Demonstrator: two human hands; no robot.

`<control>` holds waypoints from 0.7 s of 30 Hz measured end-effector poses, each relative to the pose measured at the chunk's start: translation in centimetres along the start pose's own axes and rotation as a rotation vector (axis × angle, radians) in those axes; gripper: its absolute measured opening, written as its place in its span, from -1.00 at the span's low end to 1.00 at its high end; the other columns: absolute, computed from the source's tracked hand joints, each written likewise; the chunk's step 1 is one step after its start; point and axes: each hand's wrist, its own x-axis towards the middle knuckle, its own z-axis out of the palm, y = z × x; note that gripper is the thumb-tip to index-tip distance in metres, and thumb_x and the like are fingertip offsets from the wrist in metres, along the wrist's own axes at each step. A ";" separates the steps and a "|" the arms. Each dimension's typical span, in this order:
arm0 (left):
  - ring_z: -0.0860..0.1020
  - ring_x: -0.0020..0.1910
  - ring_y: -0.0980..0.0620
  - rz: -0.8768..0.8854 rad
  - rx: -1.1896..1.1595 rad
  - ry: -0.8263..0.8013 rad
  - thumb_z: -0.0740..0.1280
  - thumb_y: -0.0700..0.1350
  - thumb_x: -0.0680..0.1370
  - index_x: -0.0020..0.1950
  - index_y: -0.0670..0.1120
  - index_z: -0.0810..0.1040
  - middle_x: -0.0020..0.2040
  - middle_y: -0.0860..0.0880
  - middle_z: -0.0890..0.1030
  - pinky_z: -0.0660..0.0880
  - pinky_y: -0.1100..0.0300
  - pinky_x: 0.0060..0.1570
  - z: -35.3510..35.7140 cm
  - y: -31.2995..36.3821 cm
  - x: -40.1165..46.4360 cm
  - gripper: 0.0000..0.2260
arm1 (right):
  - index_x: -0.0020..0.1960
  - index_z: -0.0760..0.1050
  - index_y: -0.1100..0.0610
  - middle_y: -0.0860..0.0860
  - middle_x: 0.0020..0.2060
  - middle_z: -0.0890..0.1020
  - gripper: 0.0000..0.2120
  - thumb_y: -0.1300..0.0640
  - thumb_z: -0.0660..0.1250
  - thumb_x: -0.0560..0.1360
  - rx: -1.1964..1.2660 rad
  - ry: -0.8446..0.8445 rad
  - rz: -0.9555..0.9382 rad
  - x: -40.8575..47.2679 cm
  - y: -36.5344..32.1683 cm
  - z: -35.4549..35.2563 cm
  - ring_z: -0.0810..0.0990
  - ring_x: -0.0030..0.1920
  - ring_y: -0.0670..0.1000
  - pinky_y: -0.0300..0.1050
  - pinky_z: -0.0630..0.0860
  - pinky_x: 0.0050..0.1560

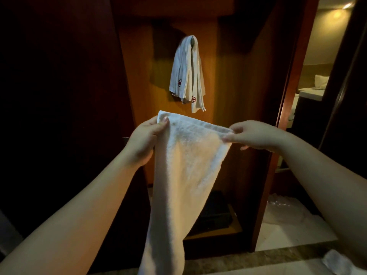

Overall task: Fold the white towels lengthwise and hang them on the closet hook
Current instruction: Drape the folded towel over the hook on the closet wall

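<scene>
Closet back panel (228, 80) is lit wood, framed by a dark door (59, 76) on the left & a reddish side panel (264, 135) on the right — the hands work in the gap between them. Open wood shows between the held towel's top edge and the hanging towels above; the two aren't touching. A doorway (309, 86) on the far right gives onto a lit room w/ a bed. Dark box (216, 211) sits on the closet floor, low, partly hidden behind the held towel.

Held towel (186, 175): white, top edge stretched roughly level between both hands, tilting slightly down to the right. Long axis runs vertical — it hangs down from the hands, narrowing, and leaves the frame at the bottom.

Hanging towels (187, 76): white, draped over the hook (192, 39) on the back panel, long axis vertical, ends down, red emblems near the lower ends.

Left hand (147, 139): arm reaching up from lower left, thumb on the front of the towel's top left corner, fingers behind it, pinching the corner.

Right hand (256, 135): arm in from the right, fingers curled, fingertips pinching the top right corner.
</scene>
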 end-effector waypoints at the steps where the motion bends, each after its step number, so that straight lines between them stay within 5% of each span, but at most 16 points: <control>1: 0.70 -0.04 -0.01 0.018 0.034 0.010 0.27 -0.03 0.65 0.05 -0.01 0.70 -0.01 -0.06 0.73 0.60 0.21 -0.12 -0.5 0.0 -0.2 -0.79 | 0.04 0.61 -0.01 -0.03 -0.04 0.66 -0.77 -0.14 0.32 0.58 0.033 0.098 -0.052 -0.1 0.0 0.2 0.63 -0.01 -0.04 -0.06 0.62 -0.02; 6: 0.70 -0.10 0.12 0.090 0.174 0.077 0.23 0.02 0.68 0.12 0.11 0.65 -0.03 0.08 0.72 0.57 0.33 -0.23 -1.5 -0.2 -1.0 -0.81 | -0.08 0.51 -0.15 -0.13 -0.14 0.61 -0.92 -0.01 0.35 0.59 0.244 0.421 -0.230 -0.5 -0.1 2.9 0.59 -0.14 -0.19 -0.32 0.45 -0.21; 10: 0.69 -0.01 0.05 0.061 0.098 0.061 0.25 0.08 0.64 0.13 0.15 0.67 0.04 0.03 0.72 0.60 0.20 -0.12 -1.5 -0.6 -1.2 -0.79 | 0.01 0.45 -0.36 -0.18 0.00 0.61 -0.64 0.16 0.36 0.58 0.593 0.531 -0.283 -0.2 -0.2 4.4 0.60 0.02 -0.24 -0.41 0.54 -0.09; 14: 0.67 0.05 0.00 0.005 -0.026 0.048 0.28 0.13 0.58 0.16 0.14 0.67 0.08 0.00 0.70 0.61 0.03 0.06 -1.3 -0.9 -1.1 -0.75 | 0.08 0.62 -0.15 -0.02 -0.03 0.70 -0.79 0.15 0.36 0.57 0.990 0.357 -0.269 1.0 0.5 4.4 0.67 0.03 0.04 -0.07 0.55 0.09; 16: 0.66 0.07 0.00 -0.005 -0.051 0.022 0.29 0.13 0.57 0.18 0.14 0.67 0.09 0.01 0.70 0.60 0.02 0.09 -1.1 -1.0 -1.1 -0.74 | 0.00 0.65 -0.14 -0.01 -0.08 0.70 -0.88 0.02 0.34 0.57 0.941 0.360 -0.258 1.0 0.8 4.5 0.64 -0.02 0.06 0.04 0.53 0.05; 21: 0.68 0.08 -0.02 0.060 -0.078 0.030 0.27 0.10 0.61 0.19 0.11 0.66 0.10 -0.02 0.70 0.62 0.09 -0.01 0.2 -0.6 -1.2 -0.75 | -0.02 0.47 -0.38 -0.32 -0.18 0.63 -0.86 -0.14 0.19 0.63 0.595 0.656 -0.303 0.3 0.5 4.8 0.59 -0.22 -0.28 -0.30 0.48 -0.20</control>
